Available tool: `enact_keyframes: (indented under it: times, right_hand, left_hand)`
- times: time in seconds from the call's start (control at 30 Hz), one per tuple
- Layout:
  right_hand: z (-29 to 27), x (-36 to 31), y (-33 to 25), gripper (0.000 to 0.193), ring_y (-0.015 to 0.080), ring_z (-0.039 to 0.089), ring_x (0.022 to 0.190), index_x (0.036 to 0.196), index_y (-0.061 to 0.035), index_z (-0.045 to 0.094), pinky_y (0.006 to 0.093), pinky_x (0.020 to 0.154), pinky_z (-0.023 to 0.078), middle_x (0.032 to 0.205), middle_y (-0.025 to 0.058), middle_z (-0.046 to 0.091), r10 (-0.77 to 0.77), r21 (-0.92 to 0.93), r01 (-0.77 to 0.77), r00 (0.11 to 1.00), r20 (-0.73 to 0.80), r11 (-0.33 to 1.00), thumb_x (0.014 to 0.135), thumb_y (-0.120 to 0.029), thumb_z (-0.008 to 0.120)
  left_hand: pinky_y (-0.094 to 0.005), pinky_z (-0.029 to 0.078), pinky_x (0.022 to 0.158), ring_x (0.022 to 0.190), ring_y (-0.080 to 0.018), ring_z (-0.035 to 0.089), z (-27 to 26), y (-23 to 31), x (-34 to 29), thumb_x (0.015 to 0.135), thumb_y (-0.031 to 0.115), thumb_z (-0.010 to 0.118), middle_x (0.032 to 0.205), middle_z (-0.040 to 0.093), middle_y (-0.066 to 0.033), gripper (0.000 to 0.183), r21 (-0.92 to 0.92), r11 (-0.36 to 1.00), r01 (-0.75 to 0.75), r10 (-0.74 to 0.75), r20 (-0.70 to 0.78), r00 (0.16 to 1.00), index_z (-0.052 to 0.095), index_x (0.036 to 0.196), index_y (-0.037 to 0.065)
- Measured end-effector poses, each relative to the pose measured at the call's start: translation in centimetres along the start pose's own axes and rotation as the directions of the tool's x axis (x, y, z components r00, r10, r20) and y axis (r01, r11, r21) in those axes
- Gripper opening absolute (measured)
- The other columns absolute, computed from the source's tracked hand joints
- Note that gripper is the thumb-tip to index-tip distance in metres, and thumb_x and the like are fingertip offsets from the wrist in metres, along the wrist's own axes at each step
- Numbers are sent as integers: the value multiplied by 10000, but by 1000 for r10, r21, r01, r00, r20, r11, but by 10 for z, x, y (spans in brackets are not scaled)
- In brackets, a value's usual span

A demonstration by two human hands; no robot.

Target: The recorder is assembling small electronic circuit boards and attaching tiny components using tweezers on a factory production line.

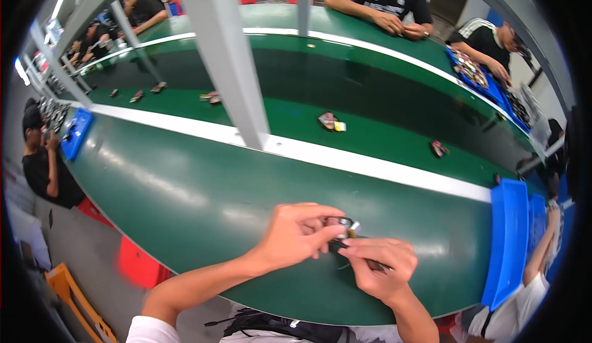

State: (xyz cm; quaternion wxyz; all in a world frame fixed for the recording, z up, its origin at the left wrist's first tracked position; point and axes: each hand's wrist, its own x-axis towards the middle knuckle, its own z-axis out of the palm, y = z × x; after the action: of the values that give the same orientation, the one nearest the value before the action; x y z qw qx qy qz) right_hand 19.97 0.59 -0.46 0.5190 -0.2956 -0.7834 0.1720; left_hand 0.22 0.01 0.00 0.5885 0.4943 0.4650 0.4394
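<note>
Above the green worktop, my left hand [296, 231] pinches a small black-framed electronic assembly [343, 222] that has a silvery part and a white tab or wire. Close against it on the right, my right hand [383, 265] has its thumb and fingers closed at the lower edge of the assembly, by a small black piece [337, 243]. A thin dark strip shows between the right-hand fingers; its kind cannot be made out. The fingers hide much of the assembly.
Beyond a white rail [370, 162] runs a green conveyor belt [376, 134] with several small assemblies, one [331, 122] bearing a yellow-white tag. A grey post [231, 59] rises from the rail. Blue trays [509, 238] stand right and far left. Co-workers sit around; a red stool [140, 263] stands at left.
</note>
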Motion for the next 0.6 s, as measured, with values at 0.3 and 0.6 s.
enact_keyframes:
  times: [0.3,0.6]
  right_hand:
    - [4,4,-8,214,189,717,596,774,-57,708,251,515,492,755,80,752,-84,-119,91,995,59,989,663,109,784]
    - [-12,3,14,202,130,677,696,879,-21,659,190,474,405,887,145,750,40,-73,-53,984,-173,996,768,83,791]
  left_hand:
    - [-226,455,464,561,-69,588,6,-12,8,933,54,704,780,703,-54,185,-34,998,54,-56,-62,996,698,1094,-37]
    - [-272,491,479,519,-118,641,6,2,82,901,73,705,774,725,-105,189,163,985,-61,93,-194,977,630,1016,-57]
